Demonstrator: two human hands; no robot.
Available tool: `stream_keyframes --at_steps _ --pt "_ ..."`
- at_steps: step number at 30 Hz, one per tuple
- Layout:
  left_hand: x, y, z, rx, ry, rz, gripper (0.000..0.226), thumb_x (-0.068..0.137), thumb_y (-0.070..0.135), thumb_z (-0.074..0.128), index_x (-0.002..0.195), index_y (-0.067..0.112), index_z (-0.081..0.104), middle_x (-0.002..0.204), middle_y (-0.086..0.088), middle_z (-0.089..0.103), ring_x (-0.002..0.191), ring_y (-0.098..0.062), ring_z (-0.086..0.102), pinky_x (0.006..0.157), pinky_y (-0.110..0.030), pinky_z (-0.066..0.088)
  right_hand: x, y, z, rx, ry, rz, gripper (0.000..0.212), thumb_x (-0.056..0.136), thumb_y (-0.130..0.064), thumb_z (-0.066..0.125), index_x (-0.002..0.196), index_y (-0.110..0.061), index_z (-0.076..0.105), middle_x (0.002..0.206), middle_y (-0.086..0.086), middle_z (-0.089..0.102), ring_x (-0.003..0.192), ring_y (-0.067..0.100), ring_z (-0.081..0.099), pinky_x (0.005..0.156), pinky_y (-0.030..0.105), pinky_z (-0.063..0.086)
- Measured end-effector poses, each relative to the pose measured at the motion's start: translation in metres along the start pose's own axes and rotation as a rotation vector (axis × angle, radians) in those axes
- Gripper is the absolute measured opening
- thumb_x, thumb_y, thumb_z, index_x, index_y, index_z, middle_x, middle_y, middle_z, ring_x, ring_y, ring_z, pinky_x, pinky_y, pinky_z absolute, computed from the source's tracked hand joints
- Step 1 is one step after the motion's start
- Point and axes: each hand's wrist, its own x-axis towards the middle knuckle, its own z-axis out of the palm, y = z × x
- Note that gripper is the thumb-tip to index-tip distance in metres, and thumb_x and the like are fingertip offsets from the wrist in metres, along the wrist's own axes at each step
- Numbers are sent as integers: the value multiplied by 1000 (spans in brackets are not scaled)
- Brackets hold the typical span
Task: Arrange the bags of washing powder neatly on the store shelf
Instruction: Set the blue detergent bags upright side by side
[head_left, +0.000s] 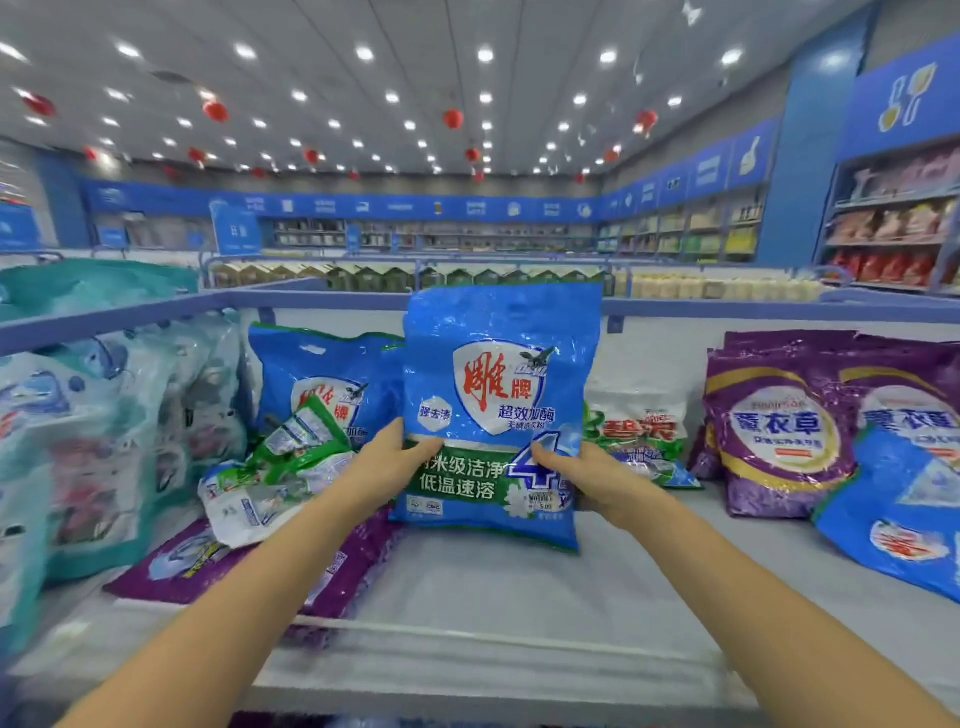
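Note:
A blue bag of washing powder (498, 384) with a red and white shield stands upright at the middle of the white shelf (519, 582). My left hand (387, 467) grips its lower left side, thumb on the front. My right hand (587, 475) grips its lower right side. A second blue bag (317, 374) leans upright behind it to the left. Crumpled green and white bags (275, 467) lie in front of that one. A purple bag (228, 566) lies flat at the left. Behind the held bag to the right stands a green and white bag (639, 431).
Two purple bags (779, 431) stand at the right, with a blue bag (904, 525) leaning against them. Tall teal and white bags (98, 441) fill the left end. A blue rail (311, 300) runs along the shelf's back. More store shelves stand behind.

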Motion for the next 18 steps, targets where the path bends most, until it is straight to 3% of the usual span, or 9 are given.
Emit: stream_keyframes --at_steps 2,5,7,9,13,18 --pt "3 -9 10 136 3 -13 30 93 39 50 106 12 50 116 -8 61 106 -27 57 92 -37 44 9 10 1 33 -3 48 18 89 -29 60 98 -13 59 82 2 68 69 13 64 71 31 53" --pt "6 -9 18 297 77 -31 25 96 38 44 96 13 42 114 -13 57 108 -31 53 79 -34 37 19 15 5 131 44 37 10 92 -19 55 85 -13 56 75 3 64 50 7 63 48 21 51" --pt "8 -8 22 352 110 -39 30 96 40 42 96 10 43 113 -15 57 106 -33 52 77 -36 36 24 15 6 113 69 4 10 93 -19 53 85 -14 54 74 3 63 52 9 62 45 19 50" --pt "11 -10 24 377 121 -27 35 96 43 40 99 9 43 112 -15 58 105 -34 53 79 -38 37 27 16 5 101 82 -11 11 93 -24 54 94 -13 55 76 3 65 57 10 63 52 22 51" --pt "15 -17 24 405 89 -26 34 98 44 33 97 11 38 111 -16 58 106 -35 53 82 -39 37 33 18 6 -57 167 -44 40 92 -34 54 118 -5 51 101 12 67 82 21 64 77 34 52" --pt "8 -23 30 325 81 -58 44 98 43 34 116 3 40 124 -20 54 114 -36 51 85 -37 39 35 17 10 -286 279 -30 54 91 -46 50 130 -9 40 128 10 54 116 29 51 100 40 40"
